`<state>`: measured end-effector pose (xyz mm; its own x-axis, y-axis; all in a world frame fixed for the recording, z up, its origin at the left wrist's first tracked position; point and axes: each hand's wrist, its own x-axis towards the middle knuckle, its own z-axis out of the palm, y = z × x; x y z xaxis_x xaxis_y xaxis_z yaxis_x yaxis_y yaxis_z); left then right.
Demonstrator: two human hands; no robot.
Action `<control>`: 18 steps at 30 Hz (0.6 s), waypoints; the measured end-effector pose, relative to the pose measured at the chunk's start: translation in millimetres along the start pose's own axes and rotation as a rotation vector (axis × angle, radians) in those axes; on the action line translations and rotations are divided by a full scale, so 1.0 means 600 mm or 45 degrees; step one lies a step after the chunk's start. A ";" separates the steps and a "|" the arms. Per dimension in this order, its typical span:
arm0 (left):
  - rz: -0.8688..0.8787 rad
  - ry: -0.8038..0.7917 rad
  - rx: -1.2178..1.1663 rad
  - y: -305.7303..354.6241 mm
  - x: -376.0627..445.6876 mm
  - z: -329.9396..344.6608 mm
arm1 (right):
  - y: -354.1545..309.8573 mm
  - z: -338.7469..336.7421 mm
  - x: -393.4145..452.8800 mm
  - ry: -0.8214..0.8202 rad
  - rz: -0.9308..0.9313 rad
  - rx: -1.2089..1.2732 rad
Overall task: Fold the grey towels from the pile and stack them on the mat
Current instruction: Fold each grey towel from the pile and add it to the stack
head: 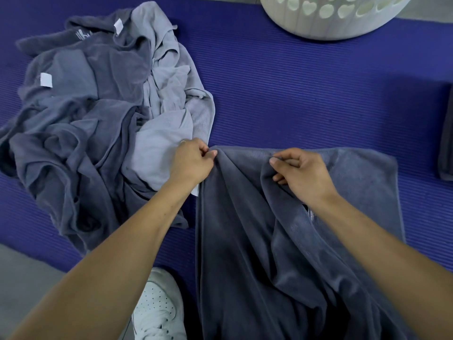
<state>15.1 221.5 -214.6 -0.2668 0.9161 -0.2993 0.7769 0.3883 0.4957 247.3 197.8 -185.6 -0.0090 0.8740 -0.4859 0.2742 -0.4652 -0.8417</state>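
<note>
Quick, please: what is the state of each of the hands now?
Left hand: closed, pinching the far edge of the dark grey towel.
Right hand: closed, pinching the same towel's edge.

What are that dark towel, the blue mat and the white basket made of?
The towel looks like soft, matte plush cloth, perhaps microfibre: it drapes in loose folds with a faint sheen. The mat seems to be foam or rubber, with fine ribs and a dull finish. The basket looks like moulded plastic with heart-shaped cut-outs.

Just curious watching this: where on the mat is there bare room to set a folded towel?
Bare mat lies between the pile, the white basket and the dark towel that both hands hold. The left side is crowded.
</note>
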 end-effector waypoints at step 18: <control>0.147 -0.316 -0.582 0.257 -0.135 0.197 | 0.108 -0.286 -0.030 0.448 -0.048 -0.433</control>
<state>223.9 195.5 -210.5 -0.0081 0.9255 -0.3786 0.4505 0.3414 0.8250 430.1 176.3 -191.0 0.2846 0.9111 -0.2982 0.5791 -0.4113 -0.7039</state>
